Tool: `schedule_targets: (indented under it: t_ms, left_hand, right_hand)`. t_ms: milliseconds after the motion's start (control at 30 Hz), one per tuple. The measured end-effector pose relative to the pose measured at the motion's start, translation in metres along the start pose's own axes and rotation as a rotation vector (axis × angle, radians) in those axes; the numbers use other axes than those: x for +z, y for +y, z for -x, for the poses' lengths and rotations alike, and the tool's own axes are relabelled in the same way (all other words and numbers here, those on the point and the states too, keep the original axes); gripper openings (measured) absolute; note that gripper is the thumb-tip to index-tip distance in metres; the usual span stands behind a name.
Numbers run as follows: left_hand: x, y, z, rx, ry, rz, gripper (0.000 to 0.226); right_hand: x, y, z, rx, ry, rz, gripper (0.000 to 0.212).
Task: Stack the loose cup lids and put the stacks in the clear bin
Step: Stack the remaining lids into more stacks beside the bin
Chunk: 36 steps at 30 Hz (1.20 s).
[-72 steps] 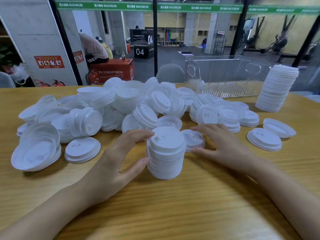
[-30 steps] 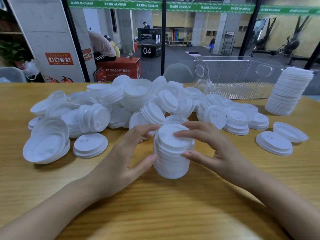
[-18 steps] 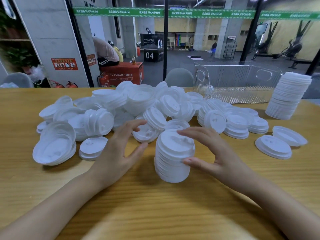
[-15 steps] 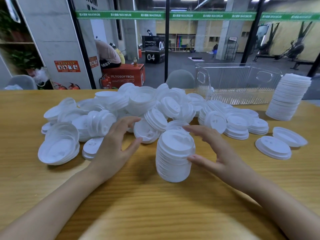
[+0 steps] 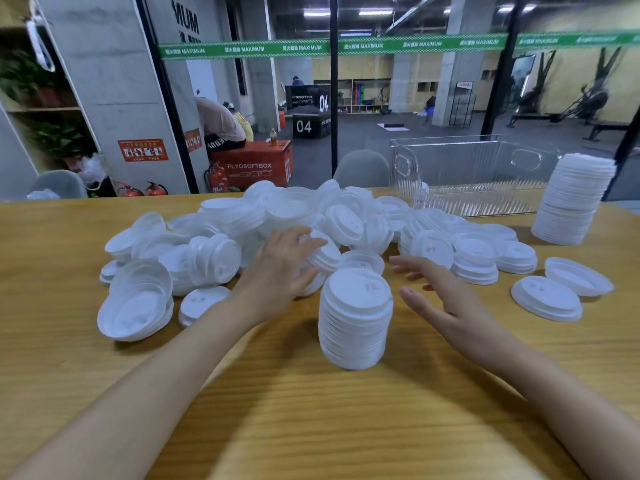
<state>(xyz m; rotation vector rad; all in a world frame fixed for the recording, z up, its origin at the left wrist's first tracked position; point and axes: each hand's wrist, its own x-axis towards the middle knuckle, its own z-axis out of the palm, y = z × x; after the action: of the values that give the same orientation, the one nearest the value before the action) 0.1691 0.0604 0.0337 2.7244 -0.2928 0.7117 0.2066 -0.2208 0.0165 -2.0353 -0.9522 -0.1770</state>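
A short stack of white cup lids [image 5: 355, 320] stands upright on the wooden table [image 5: 311, 420] in front of me. My left hand [image 5: 280, 271] is open, its fingers reaching into the big pile of loose white lids [image 5: 287, 220] behind the stack. My right hand [image 5: 436, 292] hovers open just right of the stack, not touching it. The clear bin [image 5: 474, 174] stands at the back right. It looks almost empty. A tall stack of lids [image 5: 571, 199] stands to the right of the bin.
Small lid stacks [image 5: 478, 258] lie between the pile and the bin. Two single lids [image 5: 547, 299] rest at the right. A nest of upturned lids [image 5: 136, 303] sits at the left. A glass wall runs behind the table.
My right hand has let go of the short stack and moved off to its right. My left hand has moved forward from the stack into the loose pile.
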Motion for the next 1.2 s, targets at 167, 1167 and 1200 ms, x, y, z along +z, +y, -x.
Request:
schedule_targets:
  t_ms: [167, 1167, 1200]
  left_hand:
    - [0.011, 0.004, -0.001, -0.067, 0.047, 0.007, 0.039]
    - [-0.025, 0.018, 0.047, -0.323, 0.299, 0.384, 0.036]
    - [-0.026, 0.019, 0.048, -0.343, 0.302, 0.412, 0.037]
  right_hand:
    - [0.000, 0.002, -0.001, 0.007, -0.014, 0.004, 0.054]
    - [-0.002, -0.003, 0.000, 0.004, -0.020, -0.004, 0.054]
    - [-0.003, -0.004, 0.000, 0.003, -0.020, 0.000, 0.054]
